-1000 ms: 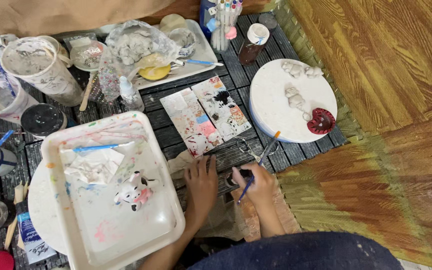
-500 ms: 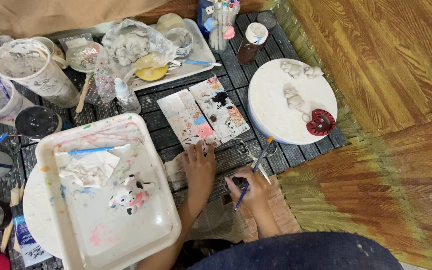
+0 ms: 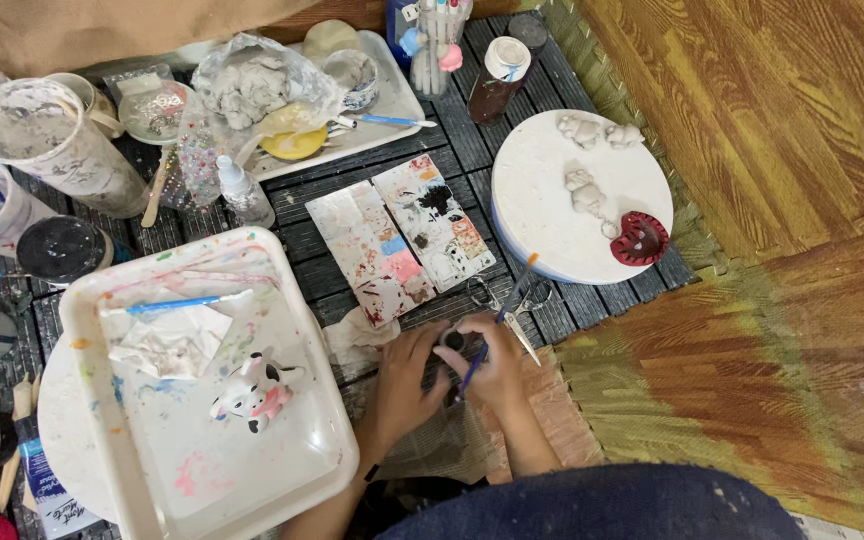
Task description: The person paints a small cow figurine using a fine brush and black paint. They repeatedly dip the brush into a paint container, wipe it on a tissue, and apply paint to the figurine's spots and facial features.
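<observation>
Seen from above, two hands meet at the near edge of a dark slatted mat on the floor. The left hand [image 3: 407,372] curls closed around a small dark paint pot [image 3: 453,341]. The right hand [image 3: 495,357] grips a blue-handled paintbrush [image 3: 475,368] and touches the same pot. Just left of the hands, a paint-smeared white tray [image 3: 102,420] holds a small cow figurine [image 3: 252,392]. Just beyond the hands lie two paint-stained tiles [image 3: 402,236]. Toward the mat's right edge sits a round white board [image 3: 542,200] bearing pale clay shapes and a red piece [image 3: 640,238]. Jars and cups crowd the far left corner.
</observation>
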